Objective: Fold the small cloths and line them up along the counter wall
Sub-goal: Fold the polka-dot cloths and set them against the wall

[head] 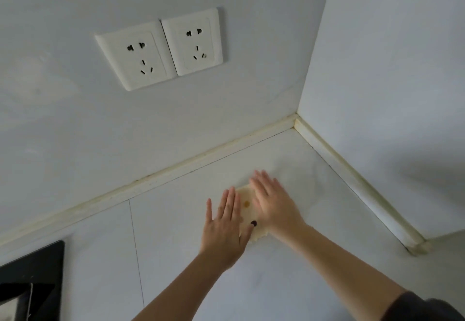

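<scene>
- Left hand (pixel 224 225) is flat, palm down, fingers straight and a little spread. It presses on the nine o'clock side of the small cloth (pixel 247 213).
- Right hand (pixel 273 203) comes in from five o'clock, also palm down with straight fingers held close together. It lies over the cloth's three o'clock side and is blurred, so I cannot tell how firmly it presses.
- Neither hand grips anything; both lie wide and flat on the fabric.
- The cloth is cream and only a narrow strip of it shows between the two hands. It lies on the white counter (pixel 314 257), just below the middle of the view.
- An orange dot (pixel 246 204) sits toward the cloth's twelve o'clock end and a dark dot (pixel 254 223) toward six, right at the left thumb.
- A wavy edge of the cloth peeks out at five o'clock, under the right wrist.
- The cloth is near the yellowed sealing strip (pixel 176 169) at the foot of the back wall (pixel 125 132), but not touching it.
- Two white wall sockets (pixel 136 56) (pixel 193 41) sit side by side at eleven o'clock from the cloth.
- The side wall (pixel 390 94) closes the corner at two o'clock.
- A black cooktop (pixel 37 270) fills the corner at eight o'clock.
- A thin seam (pixel 136 245) crosses the counter between the cooktop and the hands.
- A dark sleeve (pixel 422 308) shows on the right arm at five o'clock.
</scene>
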{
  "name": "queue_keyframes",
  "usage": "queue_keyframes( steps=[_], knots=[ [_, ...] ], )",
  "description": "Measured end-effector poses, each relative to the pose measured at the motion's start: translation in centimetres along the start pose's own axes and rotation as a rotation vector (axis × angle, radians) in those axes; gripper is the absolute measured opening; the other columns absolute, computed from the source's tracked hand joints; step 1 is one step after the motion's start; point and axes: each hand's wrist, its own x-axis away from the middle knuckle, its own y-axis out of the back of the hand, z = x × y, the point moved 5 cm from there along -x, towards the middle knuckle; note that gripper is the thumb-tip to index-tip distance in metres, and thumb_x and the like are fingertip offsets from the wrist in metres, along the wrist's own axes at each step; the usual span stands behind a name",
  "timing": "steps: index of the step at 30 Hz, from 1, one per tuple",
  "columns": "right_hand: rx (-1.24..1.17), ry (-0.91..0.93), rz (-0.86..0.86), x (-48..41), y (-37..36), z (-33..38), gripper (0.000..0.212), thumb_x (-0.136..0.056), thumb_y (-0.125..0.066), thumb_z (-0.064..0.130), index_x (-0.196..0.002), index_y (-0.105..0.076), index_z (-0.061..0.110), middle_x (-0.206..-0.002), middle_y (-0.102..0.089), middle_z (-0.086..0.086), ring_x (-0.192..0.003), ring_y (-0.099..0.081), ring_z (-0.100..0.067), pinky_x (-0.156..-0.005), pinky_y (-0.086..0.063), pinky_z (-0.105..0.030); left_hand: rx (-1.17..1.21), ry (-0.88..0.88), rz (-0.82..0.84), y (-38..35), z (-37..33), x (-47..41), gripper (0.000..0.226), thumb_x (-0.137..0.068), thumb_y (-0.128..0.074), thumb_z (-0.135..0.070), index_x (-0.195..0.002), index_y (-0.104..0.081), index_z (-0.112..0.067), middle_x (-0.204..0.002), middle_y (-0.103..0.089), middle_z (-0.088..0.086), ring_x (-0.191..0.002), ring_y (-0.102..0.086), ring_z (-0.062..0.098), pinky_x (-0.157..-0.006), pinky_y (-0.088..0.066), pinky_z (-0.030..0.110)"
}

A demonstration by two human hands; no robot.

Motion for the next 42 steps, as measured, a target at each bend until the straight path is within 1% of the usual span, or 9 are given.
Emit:
queue_keyframes(
  steps=[3, 5, 10, 16, 22, 28, 33, 37, 42],
  knots=[
    [0.104, 0.151, 0.262, 1.7, -2.3, -0.4, 0.056, -0.093, -0.030, 0.039, -0.133, -0.052, 0.006, -0.141, -0.050, -0.011, -0.130, -0.048, -0.028, -0.105, -0.035, -0.043, 0.010, 0.023, 0.043, -1.1, 0.2, -0.5, 0.077, -0.098, -0.007, -0.056, -0.135, -0.051, -0.003, -0.143, -0.046, 0.011, -0.133, -0.043, 0.024, -0.104, -0.021, 0.051],
    [0.151, 0.172, 0.288, 0.9, -2.1, -1.0, 0.058, -0.091, -0.031, 0.040, -0.133, -0.053, 0.006, -0.141, -0.050, -0.012, -0.131, -0.047, -0.029, -0.106, -0.025, -0.044, -0.014, 0.034, 0.010, -1.0, 0.8, -0.5, 0.076, -0.098, -0.006, -0.054, -0.135, -0.049, -0.002, -0.143, -0.047, 0.012, -0.134, -0.039, 0.023, -0.104, -0.021, 0.051],
    [0.030, 0.048, 0.332, 0.0, -1.3, 1.4, 0.057, -0.088, -0.032, 0.038, -0.128, -0.058, 0.007, -0.137, -0.053, -0.016, -0.125, -0.052, -0.033, -0.102, -0.043, -0.048, -0.009, 0.200, -0.057, -1.8, 4.7, 0.4, 0.070, -0.097, -0.015, -0.051, -0.139, -0.043, -0.002, -0.148, -0.038, 0.015, -0.141, -0.025, 0.024, -0.111, -0.008, 0.047],
    [0.047, 0.081, 0.376, -1.3, -3.0, -2.3, 0.063, -0.089, -0.031, 0.050, -0.142, -0.036, 0.016, -0.149, -0.040, -0.010, -0.136, -0.039, -0.032, -0.111, -0.017, -0.053, 0.007, 0.207, -0.105, -2.3, 4.9, 0.5, 0.068, -0.091, -0.029, -0.049, -0.143, -0.038, -0.007, -0.151, -0.033, 0.012, -0.142, -0.017, 0.021, -0.113, -0.008, 0.046],
    [0.100, 0.049, 0.516, -5.6, -2.7, -7.3, 0.085, -0.074, 0.013, 0.059, -0.151, 0.010, 0.024, -0.151, 0.026, 0.007, -0.140, 0.025, -0.013, -0.115, 0.012, -0.048, 0.022, 0.216, -0.121, -2.4, 5.0, 0.5, 0.068, -0.090, -0.030, -0.049, -0.144, -0.037, -0.007, -0.152, -0.032, 0.011, -0.142, -0.016, 0.020, -0.112, -0.010, 0.047],
    [0.090, 0.034, 0.570, -7.7, -3.1, -6.9, 0.084, -0.075, 0.011, 0.062, -0.151, 0.010, 0.025, -0.158, 0.020, 0.005, -0.145, 0.018, -0.015, -0.117, 0.012, -0.046, 0.030, 0.220, -0.066, -2.2, 5.0, 0.5, 0.068, -0.089, -0.032, -0.049, -0.142, -0.039, -0.007, -0.151, -0.035, 0.012, -0.141, -0.020, 0.021, -0.111, -0.013, 0.049],
    [0.069, -0.021, 0.554, -7.7, -2.1, -5.4, 0.063, -0.101, -0.022, 0.047, -0.152, 0.006, 0.024, -0.159, 0.016, 0.005, -0.146, 0.017, -0.015, -0.117, 0.011, -0.048, 0.059, 0.213, 0.005, -2.2, 5.0, 0.6, 0.069, -0.088, -0.029, -0.050, -0.138, -0.047, -0.006, -0.149, -0.036, 0.012, -0.141, -0.025, 0.024, -0.109, -0.015, 0.050],
    [-0.048, -0.061, 0.428, -4.6, 0.3, -1.9, 0.062, -0.101, -0.030, 0.042, -0.153, -0.002, 0.023, -0.161, 0.004, 0.003, -0.148, 0.009, -0.018, -0.117, 0.005, -0.048, 0.170, 0.205, 0.079, -0.4, 5.3, 1.2, 0.076, -0.089, -0.004, -0.057, -0.152, 0.001, -0.014, -0.157, 0.014, 0.004, -0.142, 0.019, 0.017, -0.116, 0.012, 0.043],
    [-0.275, -0.162, 0.301, 1.1, 4.2, 4.5, 0.058, -0.101, -0.036, 0.037, -0.152, -0.013, 0.022, -0.161, -0.008, 0.000, -0.148, 0.001, -0.018, -0.118, -0.002, -0.045, 0.329, 0.177, -0.023, 4.3, 6.2, 6.9, 0.063, -0.100, -0.019, -0.044, -0.151, 0.007, -0.020, -0.159, 0.014, -0.001, -0.143, 0.021, 0.012, -0.117, 0.013, 0.036]
  ],
)
